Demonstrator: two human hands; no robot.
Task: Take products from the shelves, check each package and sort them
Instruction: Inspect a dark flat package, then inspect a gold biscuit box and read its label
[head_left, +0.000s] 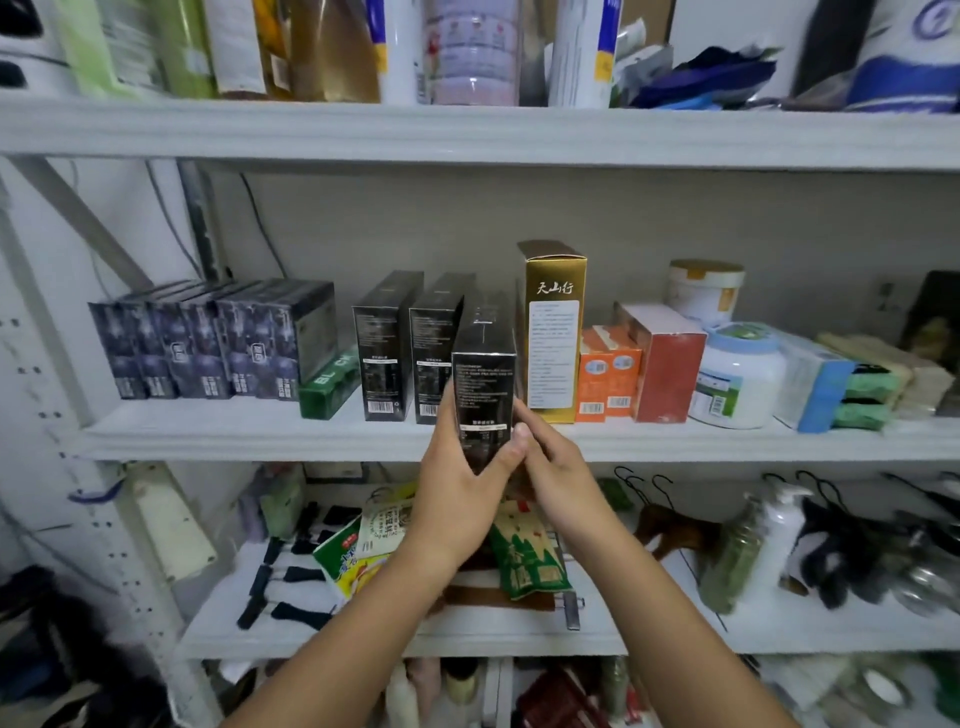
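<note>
A tall black box (483, 384) with white print stands upright in front of the middle shelf (260, 431), held by both hands. My left hand (457, 483) grips its lower part, thumb across the front. My right hand (550, 462) holds its right side, fingers curled against the edge. Two matching black boxes (382, 348) (434, 348) stand on the shelf just left of it. A tall gold box (553, 332) stands immediately to its right.
Several dark blue boxes (213, 343) and a green box (327, 389) fill the shelf's left part. Orange boxes (608, 374), a red box (665, 364), white jars (737, 374) and sponges (852, 384) sit to the right. Snack bags (524, 556) lie on the lower shelf.
</note>
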